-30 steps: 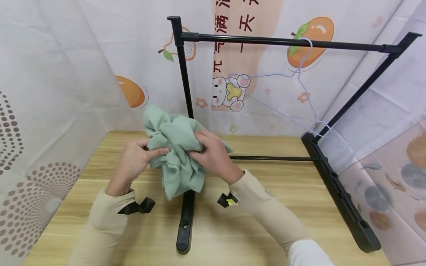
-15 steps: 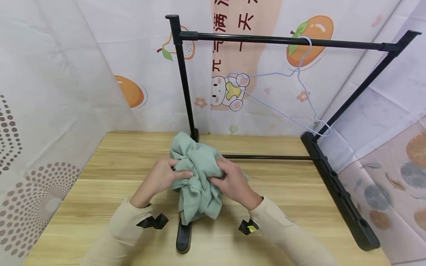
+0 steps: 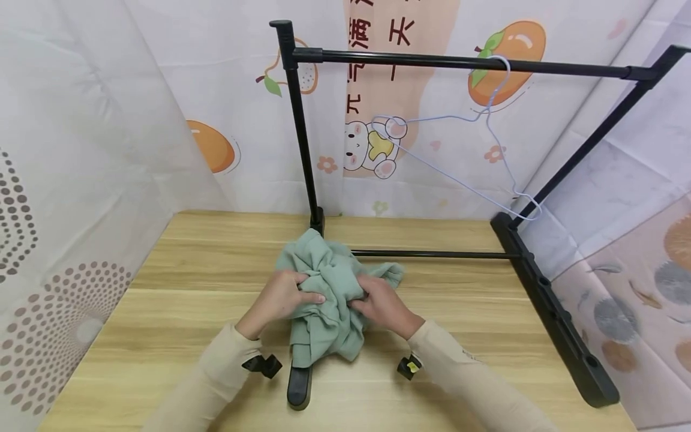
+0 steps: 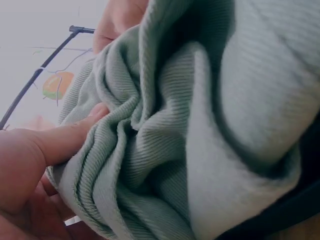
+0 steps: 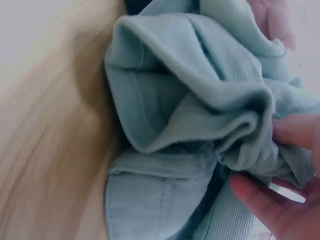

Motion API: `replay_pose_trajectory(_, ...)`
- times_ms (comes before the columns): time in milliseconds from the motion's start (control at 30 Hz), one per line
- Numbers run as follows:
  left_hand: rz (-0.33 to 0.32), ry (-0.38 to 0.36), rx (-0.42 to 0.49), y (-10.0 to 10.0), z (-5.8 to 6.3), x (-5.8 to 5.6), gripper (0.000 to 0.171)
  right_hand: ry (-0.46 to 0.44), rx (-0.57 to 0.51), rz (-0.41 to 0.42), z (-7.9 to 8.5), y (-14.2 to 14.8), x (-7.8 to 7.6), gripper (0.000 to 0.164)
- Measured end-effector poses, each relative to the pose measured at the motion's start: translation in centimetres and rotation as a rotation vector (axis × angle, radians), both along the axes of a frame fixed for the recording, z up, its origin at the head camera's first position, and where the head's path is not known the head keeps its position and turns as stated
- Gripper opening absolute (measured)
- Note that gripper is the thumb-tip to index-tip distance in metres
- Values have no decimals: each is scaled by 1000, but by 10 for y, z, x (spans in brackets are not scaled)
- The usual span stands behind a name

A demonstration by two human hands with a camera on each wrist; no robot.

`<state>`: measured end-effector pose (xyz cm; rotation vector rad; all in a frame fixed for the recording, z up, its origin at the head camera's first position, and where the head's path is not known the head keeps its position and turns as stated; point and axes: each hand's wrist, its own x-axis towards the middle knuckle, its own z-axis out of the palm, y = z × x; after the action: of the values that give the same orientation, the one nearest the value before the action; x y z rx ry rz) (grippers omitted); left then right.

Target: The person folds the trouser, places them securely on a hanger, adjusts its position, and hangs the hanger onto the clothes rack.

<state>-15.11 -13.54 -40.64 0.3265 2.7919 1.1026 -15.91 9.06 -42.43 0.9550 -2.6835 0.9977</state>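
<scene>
A crumpled mint-green garment (image 3: 332,300) of ribbed, twill-like fabric lies bunched over the rack's left foot (image 3: 299,387). My left hand (image 3: 279,300) grips its left side, with the thumb lying on the folds; the left wrist view shows the fingers (image 4: 55,210) passing behind the cloth. On the opposite side my right hand (image 3: 385,305) pinches a gathered fold. In the right wrist view, fingertips (image 5: 250,192) press into the garment (image 5: 165,100) near a stitched, band-like flap. Which kind of garment it is cannot be told.
A black clothes rack (image 3: 442,60) stands on the wooden table (image 3: 189,264). From its top bar hangs a pale blue wire hanger (image 3: 489,109). The rack's right foot (image 3: 558,318) runs along the table's right side. A printed curtain (image 3: 232,72) forms the backdrop.
Both hands have carried the garment down and to the right, from in front of the rack's left post onto the table and rack foot. The cloth has settled and spread slightly.
</scene>
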Motion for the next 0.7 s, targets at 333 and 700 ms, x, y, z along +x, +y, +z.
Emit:
replay_pose_trajectory(333, -27, -89, 59, -4, -2, -7, 30, -109, 68, 37, -9, 3, -5, 9)
replay_pose_trajectory(700, -344, -71, 141, -29, 10, -6, 19, -111, 249, 271, 15, 33, -27, 20)
